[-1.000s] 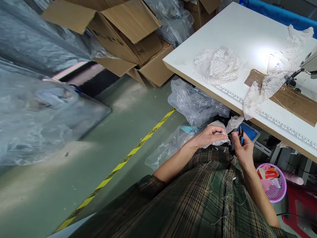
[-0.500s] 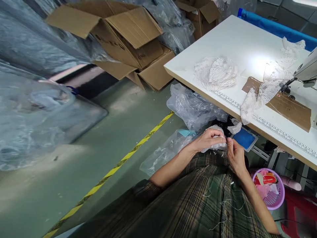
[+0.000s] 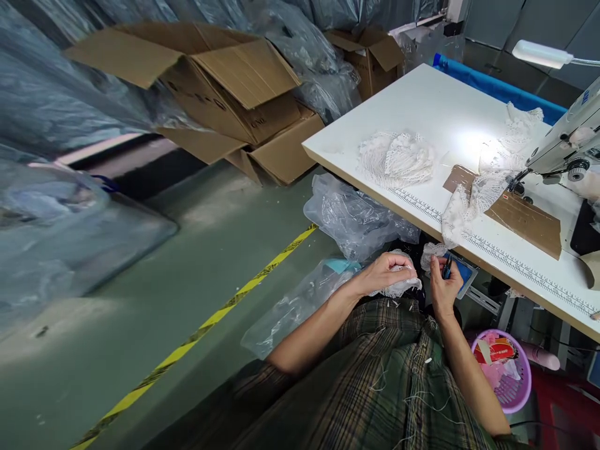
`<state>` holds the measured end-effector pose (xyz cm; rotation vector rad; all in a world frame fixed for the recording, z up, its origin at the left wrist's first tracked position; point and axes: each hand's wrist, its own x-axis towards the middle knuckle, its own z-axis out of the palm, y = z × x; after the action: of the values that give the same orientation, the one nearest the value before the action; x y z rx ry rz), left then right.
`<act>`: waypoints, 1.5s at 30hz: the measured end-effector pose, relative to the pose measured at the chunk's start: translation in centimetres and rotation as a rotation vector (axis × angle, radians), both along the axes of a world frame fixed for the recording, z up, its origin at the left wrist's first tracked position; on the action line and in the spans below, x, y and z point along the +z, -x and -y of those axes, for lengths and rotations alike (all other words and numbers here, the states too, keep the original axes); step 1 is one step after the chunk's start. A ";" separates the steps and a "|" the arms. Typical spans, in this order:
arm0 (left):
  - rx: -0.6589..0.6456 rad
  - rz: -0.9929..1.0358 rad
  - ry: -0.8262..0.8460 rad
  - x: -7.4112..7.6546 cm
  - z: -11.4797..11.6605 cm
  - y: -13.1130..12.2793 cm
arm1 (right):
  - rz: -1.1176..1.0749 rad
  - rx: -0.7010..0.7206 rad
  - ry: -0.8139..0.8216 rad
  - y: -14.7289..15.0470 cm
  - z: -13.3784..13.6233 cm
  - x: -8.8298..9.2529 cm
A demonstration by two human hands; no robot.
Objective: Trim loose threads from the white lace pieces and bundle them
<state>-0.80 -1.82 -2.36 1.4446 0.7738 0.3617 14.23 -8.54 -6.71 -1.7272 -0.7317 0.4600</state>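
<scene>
My left hand (image 3: 387, 275) is closed on a bunched piece of white lace (image 3: 404, 287) above my lap. A short way to its right, my right hand (image 3: 444, 287) is raised with the fingers curled round small dark thread snips (image 3: 447, 267). Just behind my right fingertips hangs the loose end of a lace strip (image 3: 432, 252). That lace strip runs up over the table edge to the sewing machine (image 3: 562, 140), under its needle area. A heap of white lace (image 3: 398, 157) lies on the white sewing table (image 3: 422, 94).
Brown card (image 3: 525, 219) lies by the machine. A purple basket (image 3: 525, 387) with scraps stands low at right. Clear plastic bags (image 3: 351, 212) hang or lie below the table. Cardboard boxes (image 3: 244, 81) and yellow-black floor tape (image 3: 206, 325) are at left.
My right hand has drawn away from the lace in my left hand, and the dark snips now show in it. The view has tilted up and turned slightly right.
</scene>
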 end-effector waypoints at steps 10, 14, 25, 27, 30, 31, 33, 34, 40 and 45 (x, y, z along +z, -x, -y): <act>0.053 -0.120 -0.351 -0.5 -3.0 -1.3 | -0.057 0.129 -0.050 1.4 3.1 0.4; -0.114 -0.110 -0.375 -1.0 -5.4 -4.4 | -0.040 0.128 -0.032 1.2 3.5 0.5; -0.169 -0.231 -0.706 -0.4 -2.6 -3.4 | 0.044 0.109 -0.013 0.3 3.3 2.0; -0.192 -0.244 -0.807 0.4 -1.2 -2.6 | 0.014 0.106 0.008 0.5 2.7 2.6; -0.228 -0.193 -0.862 1.5 -0.2 -1.9 | -0.019 0.103 0.009 0.6 2.2 3.4; -0.207 -0.153 -0.847 1.9 -0.3 -1.7 | -0.016 0.105 0.001 0.6 2.2 3.7; -0.122 -0.069 -0.789 2.4 -1.1 -1.7 | -0.004 0.115 -0.014 0.7 2.5 4.2; -0.080 -0.038 -0.758 2.6 -1.6 -1.8 | 0.000 0.123 -0.017 0.7 2.7 4.4; -0.217 0.020 -0.613 2.7 -3.4 -2.3 | 0.041 0.178 -0.012 0.6 3.7 5.6; -0.224 0.057 -0.537 1.9 -2.6 -2.5 | 0.083 0.235 0.019 0.0 4.3 6.4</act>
<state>1.66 0.73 -0.46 1.9939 0.4758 0.4568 14.20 -12.88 -0.35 -1.6935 -0.9987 0.5598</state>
